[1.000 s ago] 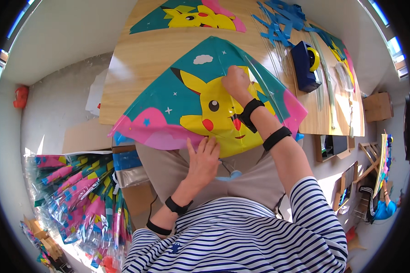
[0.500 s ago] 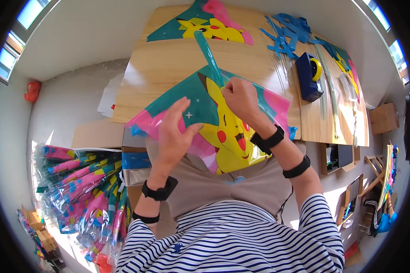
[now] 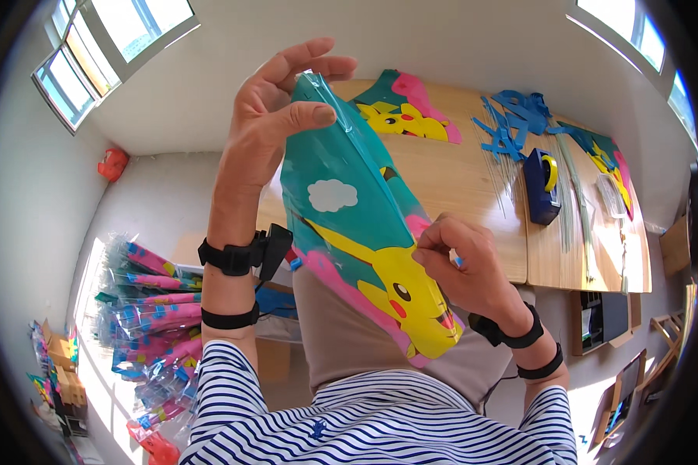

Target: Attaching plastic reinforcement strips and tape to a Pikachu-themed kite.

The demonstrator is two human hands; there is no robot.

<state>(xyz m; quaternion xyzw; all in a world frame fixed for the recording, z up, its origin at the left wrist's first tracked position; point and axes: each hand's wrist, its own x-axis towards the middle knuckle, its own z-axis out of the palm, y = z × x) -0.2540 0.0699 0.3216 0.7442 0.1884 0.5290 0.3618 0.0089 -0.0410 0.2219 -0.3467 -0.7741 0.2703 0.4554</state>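
The kite (image 3: 364, 232), teal with a yellow cartoon figure and pink edging, is held up off the lap, tilted with its tip far and high. The left hand (image 3: 275, 116) pinches that tip between thumb and forefinger, the other fingers spread loose. The right hand (image 3: 461, 267) pinches the near right edge, fingers pressed together on the film. To do this well, I judge both pinches should stay light, keeping the sheet taut without creasing it, and close over the lap. The wooden table (image 3: 473, 194) beyond carries a second kite (image 3: 403, 108), blue strips (image 3: 512, 124) and a tape dispenser (image 3: 541, 186). Packed kites (image 3: 147, 310) lie left on the floor.
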